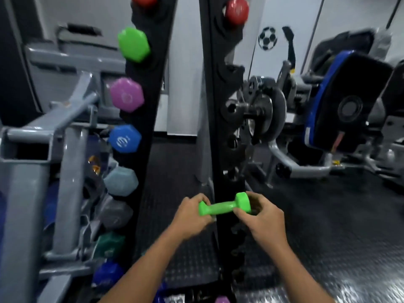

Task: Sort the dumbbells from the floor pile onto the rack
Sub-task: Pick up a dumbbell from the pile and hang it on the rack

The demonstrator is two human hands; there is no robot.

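A small bright green dumbbell (225, 206) lies level between both my hands, low in the middle of the view. My left hand (192, 215) grips its left end and my right hand (260, 217) grips its right end. Just behind it stands the tall black rack, with a left upright (150, 106) and a right upright (213, 106). The left upright carries a column of dumbbells: green (133, 44), purple (126, 94), blue (125, 138), pale blue-grey (121, 181), grey (115, 213), with darker ones lower down. A red dumbbell (236, 10) sits high on the right upright.
Grey machine frames (43, 149) crowd the left side. A weight-plate machine (262, 110) and a blue padded seat (347, 101) stand at the right. The floor is dark textured rubber matting (328, 226). A purple dumbbell (223, 300) shows at the bottom edge.
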